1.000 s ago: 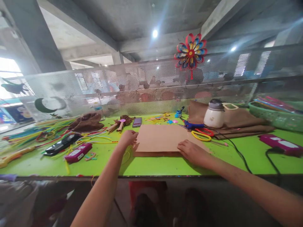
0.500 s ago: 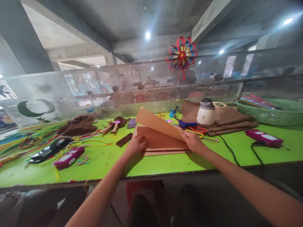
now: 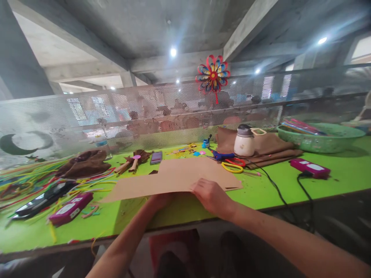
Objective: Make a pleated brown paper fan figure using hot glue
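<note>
A tan sheet of card (image 3: 142, 184) stretches leftward over the near part of the table, its left end raised. Behind and to the right, more tan card (image 3: 199, 168) lies flat on the green top. My right hand (image 3: 213, 197) is closed on the sheet's near edge, thumb side toward the middle. My left hand (image 3: 160, 200) reaches beneath the sheet, which hides its fingers. Just beyond the card's right side lie yellow-handled scissors (image 3: 232, 166) and a blue glue gun (image 3: 223, 156).
Purple power strips (image 3: 71, 208) sit left and right, the right one trailing a black cable. A white jar (image 3: 244, 143) stands by folded brown cloth (image 3: 276, 148). A green basket (image 3: 324, 143) is far right. Coloured strips (image 3: 26, 181) and a black device (image 3: 43, 200) lie left.
The top sheet has swung down and left from its raised, folded-back position. My left hand has gone under it; my right hand has moved left to its near edge. The view has shifted right.
</note>
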{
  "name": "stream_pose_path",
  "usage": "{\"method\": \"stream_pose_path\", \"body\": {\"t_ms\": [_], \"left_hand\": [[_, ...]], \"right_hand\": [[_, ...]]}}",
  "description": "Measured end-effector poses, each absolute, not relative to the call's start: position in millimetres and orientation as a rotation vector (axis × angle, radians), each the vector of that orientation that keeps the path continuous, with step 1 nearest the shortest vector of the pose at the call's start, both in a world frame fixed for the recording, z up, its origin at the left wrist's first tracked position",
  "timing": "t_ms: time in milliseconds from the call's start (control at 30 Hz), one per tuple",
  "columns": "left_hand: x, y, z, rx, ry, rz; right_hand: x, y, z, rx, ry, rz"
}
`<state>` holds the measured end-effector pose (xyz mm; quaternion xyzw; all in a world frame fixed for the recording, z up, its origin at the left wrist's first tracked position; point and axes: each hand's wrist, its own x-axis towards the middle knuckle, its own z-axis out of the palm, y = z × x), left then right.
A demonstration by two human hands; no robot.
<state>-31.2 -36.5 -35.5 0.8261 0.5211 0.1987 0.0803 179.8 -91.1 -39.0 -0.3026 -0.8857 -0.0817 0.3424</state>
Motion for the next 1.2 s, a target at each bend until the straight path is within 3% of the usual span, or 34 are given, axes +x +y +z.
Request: {"method": "stream_pose_path", "body": {"t_ms": [233,433,533,767,1200], "left_hand": [[-84,-111,-22,2.401,1.580,0.547],[-95,-172,1,2.567,1.468,0.634],[-79,-175,10,2.696,1.425,0.644],[-83,-146,-11,2.809,1.248,0.226],[-119,-147,-40,2.751,1.324,0.322]], "right_hand": [[227,-122,-46,-1.058,-2.527,-0.319],[241,-137,-68,-0.976,-2.483,-0.237],[243,-141,-73,-0.959,-2.426,-0.218],[242,-152,-76,-0.983,-2.320,-0.200],[338,-144,-64,-1.260,-2.409,0.131]]}}
